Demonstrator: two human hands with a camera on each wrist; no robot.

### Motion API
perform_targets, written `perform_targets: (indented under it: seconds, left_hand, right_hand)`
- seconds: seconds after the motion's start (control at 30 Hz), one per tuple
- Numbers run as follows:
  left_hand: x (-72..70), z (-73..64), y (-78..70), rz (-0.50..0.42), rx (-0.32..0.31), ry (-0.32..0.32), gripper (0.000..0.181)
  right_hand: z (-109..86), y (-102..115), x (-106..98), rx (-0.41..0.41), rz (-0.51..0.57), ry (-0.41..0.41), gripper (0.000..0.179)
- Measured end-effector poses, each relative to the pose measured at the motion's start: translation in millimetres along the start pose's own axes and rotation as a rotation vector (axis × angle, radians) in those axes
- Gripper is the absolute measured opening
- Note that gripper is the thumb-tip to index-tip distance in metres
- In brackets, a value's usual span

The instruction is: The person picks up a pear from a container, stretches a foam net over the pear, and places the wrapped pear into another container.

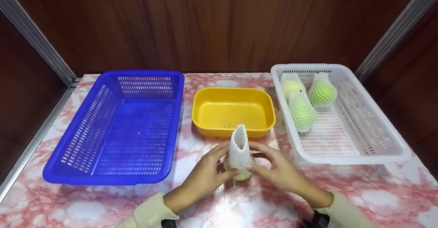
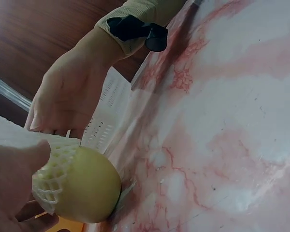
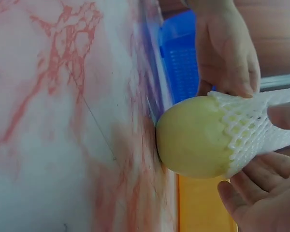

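A round, pale yellow-green fruit (image 3: 191, 140) stands on the table, its upper part inside a white foam net sleeve (image 1: 239, 157). In both wrist views the lower part of the fruit is bare. The sleeve's free end rises above it as an open tube. My left hand (image 1: 206, 170) holds the sleeve from the left, thumb in front and fingers behind. From the right, my right hand (image 1: 281, 172) grips the sleeve between thumb and fingers. Some fingertips of both hands are hidden behind the sleeve in the head view.
A yellow basin (image 1: 233, 132) stands just behind the hands. To the left is a blue basket (image 1: 137, 125). The white basket (image 1: 342, 159) on the right holds three yellow-green fruits in foam nets (image 1: 303, 113). A wooden panel (image 1: 219, 26) closes off the back.
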State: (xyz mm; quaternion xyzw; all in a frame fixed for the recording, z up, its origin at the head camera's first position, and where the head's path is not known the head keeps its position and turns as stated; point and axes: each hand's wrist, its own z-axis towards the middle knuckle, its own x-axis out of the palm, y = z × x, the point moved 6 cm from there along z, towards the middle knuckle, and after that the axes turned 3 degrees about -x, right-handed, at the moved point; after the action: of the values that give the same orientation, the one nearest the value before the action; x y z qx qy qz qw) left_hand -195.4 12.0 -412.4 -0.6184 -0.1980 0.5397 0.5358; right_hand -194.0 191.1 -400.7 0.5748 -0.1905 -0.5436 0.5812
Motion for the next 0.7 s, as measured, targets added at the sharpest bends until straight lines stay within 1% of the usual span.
perform_targets:
  seconds: [0.1,0.23,0.33,0.47,0.5,0.6,0.7]
  left_hand:
    - [1.2,-0.2,2.5,0.010,-0.018,-0.005,0.061]
    - [1.4,-0.5,5.6,0.065,-0.042,-0.006,0.068]
    - [1.4,-0.4,7.8,0.111,-0.056,0.006,0.074]
    - [2.6,0.1,10.4,0.152,-0.065,0.029,0.080]
    - [2.8,0.2,10.7,0.180,-0.056,0.030,0.082]
    - [3.2,-0.8,11.4,0.309,-0.031,0.037,0.084]
    - [4.6,-2.3,13.5,0.423,-0.022,0.057,0.087]
  right_hand:
    - [0.7,-2.6,0.0,0.012,-0.041,-0.016,0.052]
    - [0.8,-5.6,-0.8,0.033,-0.075,-0.025,0.051]
    - [0.0,-7.5,-0.8,0.051,-0.075,0.002,0.056]
    - [-0.5,-10.4,0.0,0.076,-0.042,0.057,0.063]
    - [-0.5,-11.3,0.1,0.083,-0.035,0.068,0.064]
    - [-0.3,-14.1,0.0,0.103,-0.022,0.092,0.068]
    - [-1.3,-17.9,0.0,0.127,-0.038,0.107,0.074]
